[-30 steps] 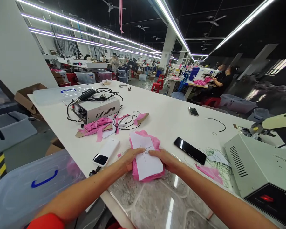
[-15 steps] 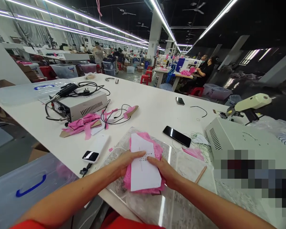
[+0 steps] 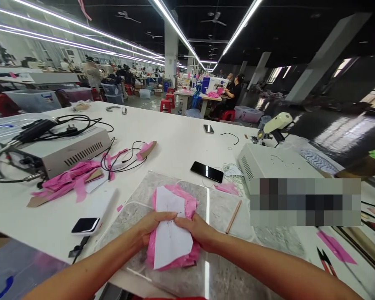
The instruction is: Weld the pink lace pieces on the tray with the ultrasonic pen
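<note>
Between my two hands is a stack of pink fabric point(image 3: 191, 203) with a white paper pattern point(image 3: 171, 246) on top, marked with a line and small dots. My left hand point(image 3: 154, 225) grips its left edge, thumb flat on the paper near the dots. From the right side my right hand point(image 3: 201, 233) grips the stack, its thumb meeting the left one over the dots. The fingers of both hands are hidden underneath. Below lies a grey marbled board point(image 3: 137, 196) with a clear glossy cover. A wooden pencil point(image 3: 233, 216) lies on it to the right.
Left stands a metal control box point(image 3: 78, 146) with cables, beside pink scraps point(image 3: 71, 177) and a white device with a dark screen point(image 3: 85, 225). A black phone point(image 3: 206, 171) lies ahead. Right are a pale machine housing point(image 3: 275, 162) and red-handled scissors point(image 3: 326, 260). People work at sewing machines beyond.
My view has swung to the right, so the table's contents appear further left and more of the right side shows. Both hands still grip the stack, with the thumbs covering more of the dots.
</note>
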A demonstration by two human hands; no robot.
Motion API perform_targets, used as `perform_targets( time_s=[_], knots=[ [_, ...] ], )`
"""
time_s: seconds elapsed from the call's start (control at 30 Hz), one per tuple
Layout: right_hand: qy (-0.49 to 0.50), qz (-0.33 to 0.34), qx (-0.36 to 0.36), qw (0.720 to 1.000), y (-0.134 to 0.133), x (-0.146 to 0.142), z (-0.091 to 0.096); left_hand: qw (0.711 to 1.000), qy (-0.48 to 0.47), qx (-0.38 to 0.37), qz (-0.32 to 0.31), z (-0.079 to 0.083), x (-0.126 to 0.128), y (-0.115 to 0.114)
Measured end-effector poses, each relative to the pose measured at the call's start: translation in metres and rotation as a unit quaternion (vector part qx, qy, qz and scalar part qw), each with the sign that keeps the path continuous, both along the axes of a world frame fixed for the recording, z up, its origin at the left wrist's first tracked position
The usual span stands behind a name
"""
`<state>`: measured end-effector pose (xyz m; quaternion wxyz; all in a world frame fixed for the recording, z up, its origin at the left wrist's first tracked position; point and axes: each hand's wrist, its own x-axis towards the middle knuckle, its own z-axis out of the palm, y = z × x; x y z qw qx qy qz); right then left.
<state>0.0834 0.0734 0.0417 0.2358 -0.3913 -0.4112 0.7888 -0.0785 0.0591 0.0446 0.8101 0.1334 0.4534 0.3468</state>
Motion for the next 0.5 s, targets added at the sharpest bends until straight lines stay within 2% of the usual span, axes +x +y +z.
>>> perform_targets(
  time_s=[0.13, 0.2, 0.23, 0.27, 0.3, 0.33, 0.4, 0.5],
  knots=[
    [-0.032, 0.069, 0.068, 0.995, 0.014, 0.017, 0.015, 1.0, 0.019, 0.009, 0.008, 0.005, 0.005, 0.003],
    [-0.118, 0.118, 0.131, 0.977, 0.037, 0.038, 0.028, 0.999, 0.018, 0.01, 0.024, 0.011, 0.005, 0.004],
    [-0.178, 0.125, 0.191, 0.957, 0.054, 0.051, 0.033, 0.999, 0.021, 0.008, 0.034, 0.014, 0.005, 0.005],
    [-0.281, 0.095, 0.267, 0.917, 0.073, 0.066, 0.037, 0.999, 0.026, 0.003, 0.045, 0.016, 0.003, 0.007],
    [-0.407, 0.039, 0.328, 0.852, 0.094, 0.081, 0.039, 0.998, 0.031, -0.003, 0.055, 0.018, 0.002, 0.008],
    [-0.466, -0.001, 0.344, 0.816, 0.115, 0.096, 0.039, 0.997, 0.035, -0.008, 0.064, 0.02, 0.0, 0.01],
    [-0.541, -0.054, 0.345, 0.765, 0.155, 0.123, 0.033, 0.996, 0.034, -0.011, 0.075, 0.02, -0.004, 0.012],
    [-0.62, -0.094, 0.326, 0.708, 0.195, 0.148, 0.014, 0.996, 0.022, 0.007, 0.081, 0.019, -0.007, 0.013]
  ],
)
